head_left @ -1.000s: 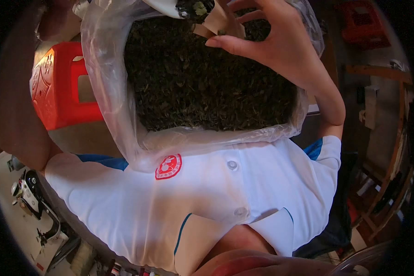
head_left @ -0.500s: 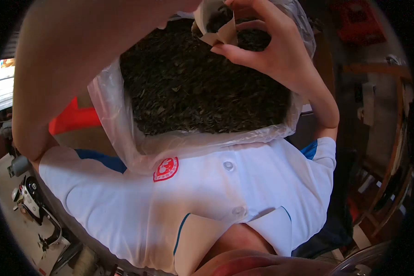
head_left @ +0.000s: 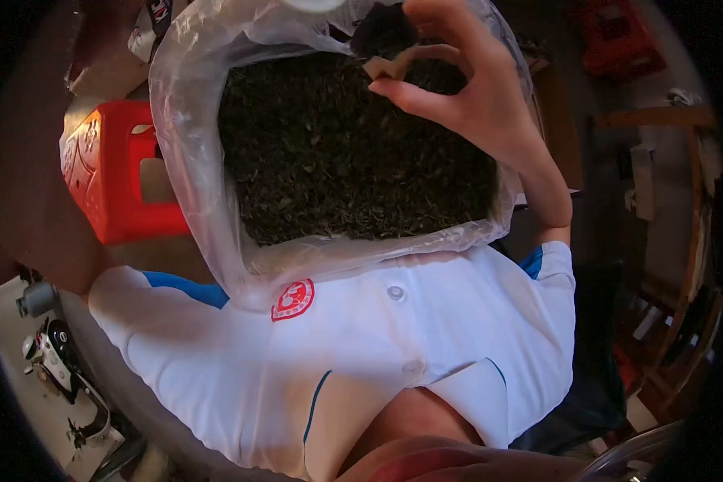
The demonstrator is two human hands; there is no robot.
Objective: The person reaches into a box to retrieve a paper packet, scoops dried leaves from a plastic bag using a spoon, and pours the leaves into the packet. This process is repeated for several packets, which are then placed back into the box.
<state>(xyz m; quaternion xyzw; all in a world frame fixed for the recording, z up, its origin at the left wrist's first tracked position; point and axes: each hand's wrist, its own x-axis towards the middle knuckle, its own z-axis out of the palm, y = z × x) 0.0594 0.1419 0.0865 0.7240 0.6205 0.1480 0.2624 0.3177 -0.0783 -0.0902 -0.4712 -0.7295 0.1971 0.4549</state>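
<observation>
At the top, my right hand (head_left: 478, 88) pinches a small paper packet (head_left: 387, 67) between thumb and fingers. Its mouth faces me and shows dark contents inside. Below it lies a heap of dark dried leaves (head_left: 361, 153), in a large clear plastic bag (head_left: 186, 153) with its top spread wide. The packet overlaps the far part of the leaves in this view. My left arm (head_left: 24, 153) stretches up along the left side in shadow, and its hand is outside the picture. Part of a round white thing (head_left: 312, 3) shows at the top edge.
A red plastic stool (head_left: 116, 181) stands left of the bag. To the right are a red crate (head_left: 618, 40) and a wooden frame (head_left: 691, 201). A white-and-black machine (head_left: 60, 361) is at the lower left.
My left hand has left the packet and gone out of view, its arm swinging left. My right hand still holds the packet, now turned so its dark contents show more. The red stool is now uncovered.
</observation>
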